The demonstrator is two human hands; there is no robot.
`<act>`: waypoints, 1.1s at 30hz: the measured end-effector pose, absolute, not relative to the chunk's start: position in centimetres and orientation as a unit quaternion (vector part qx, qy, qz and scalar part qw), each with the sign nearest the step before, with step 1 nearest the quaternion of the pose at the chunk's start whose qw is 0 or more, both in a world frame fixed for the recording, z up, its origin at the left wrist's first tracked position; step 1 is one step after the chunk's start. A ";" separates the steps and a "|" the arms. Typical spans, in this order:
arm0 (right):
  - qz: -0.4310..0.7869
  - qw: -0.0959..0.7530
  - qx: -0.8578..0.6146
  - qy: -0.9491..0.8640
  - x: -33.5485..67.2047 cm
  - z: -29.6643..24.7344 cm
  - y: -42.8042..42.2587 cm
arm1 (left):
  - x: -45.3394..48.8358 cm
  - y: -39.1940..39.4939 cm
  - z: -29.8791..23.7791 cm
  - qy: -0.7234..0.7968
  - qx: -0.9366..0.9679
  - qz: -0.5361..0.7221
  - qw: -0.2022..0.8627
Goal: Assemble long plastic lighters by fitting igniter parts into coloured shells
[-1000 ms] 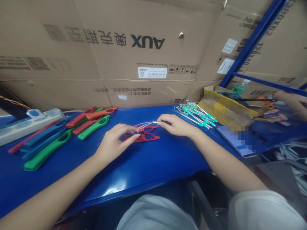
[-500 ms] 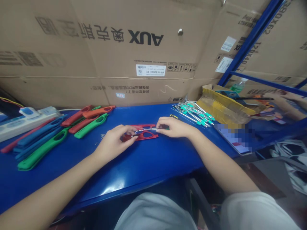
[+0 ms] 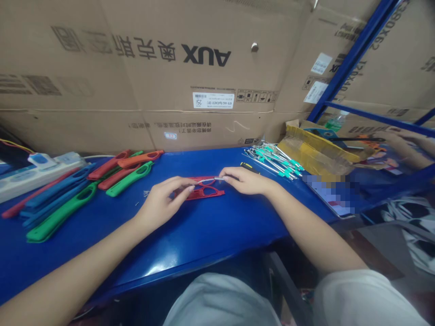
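My left hand (image 3: pixel 170 194) pinches one end of a thin white wire (image 3: pixel 204 181). The wire runs across to a small silver metal tube (image 3: pixel 218 178), which my right hand (image 3: pixel 245 180) grips between thumb and fingertips. Beneath this span, two red plastic handle halves (image 3: pixel 207 194) with oval openings lie on the blue table, their left ends partly covered by my left hand. Just behind my right hand rests a yellow-and-black screwdriver handle (image 3: pixel 249 167). Small screws (image 3: pixel 146 193) are scattered left of my left hand.
Red, green and blue plastic handles (image 3: pixel 61 213) lie at the left beside a white power strip (image 3: pixel 44 174). Silver rods with teal parts (image 3: pixel 275 160) are piled at the back right, near a yellow-taped package (image 3: pixel 319 149). A cardboard wall (image 3: pixel 152 90) stands behind the blue table (image 3: pixel 204 235).
My left fingers have closed further together, and the dark piece at that thumb no longer shows. My right hand has shifted slightly left, raising the tube a little.
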State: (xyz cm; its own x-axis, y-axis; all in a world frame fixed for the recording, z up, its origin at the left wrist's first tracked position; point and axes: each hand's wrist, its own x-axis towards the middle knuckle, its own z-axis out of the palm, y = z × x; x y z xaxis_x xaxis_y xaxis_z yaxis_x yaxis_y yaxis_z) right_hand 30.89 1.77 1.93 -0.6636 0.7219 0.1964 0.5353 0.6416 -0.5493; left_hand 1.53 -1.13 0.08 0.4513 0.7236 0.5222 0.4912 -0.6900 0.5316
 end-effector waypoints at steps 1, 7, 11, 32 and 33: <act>0.236 0.203 -0.355 -0.882 30.8 2.0 1.7 | 1.6 -1.2 0.1 0.364 0.835 0.381 0.156; 0.269 0.183 -0.352 -0.877 30.1 2.0 0.9 | 1.8 -1.2 0.2 0.375 0.819 0.397 0.176; 0.275 0.193 -0.351 -0.874 29.8 2.0 0.8 | 1.8 -1.0 0.1 0.380 0.810 0.405 0.188; 0.279 0.209 -0.345 -0.872 29.4 1.7 0.7 | 1.7 -1.1 -0.5 0.304 0.850 0.399 0.160; 0.282 0.209 -0.345 -0.870 29.4 1.7 0.7 | 1.8 -1.1 -0.4 0.302 0.851 0.398 0.160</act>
State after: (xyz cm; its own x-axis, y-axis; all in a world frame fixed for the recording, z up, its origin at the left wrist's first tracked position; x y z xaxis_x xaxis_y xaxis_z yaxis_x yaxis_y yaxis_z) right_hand 29.37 0.72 1.72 -0.6744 0.7186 0.1699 0.4820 0.6028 -0.6358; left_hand 1.77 -1.12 -0.43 0.5009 0.6414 0.5812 0.3864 -0.7665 0.5130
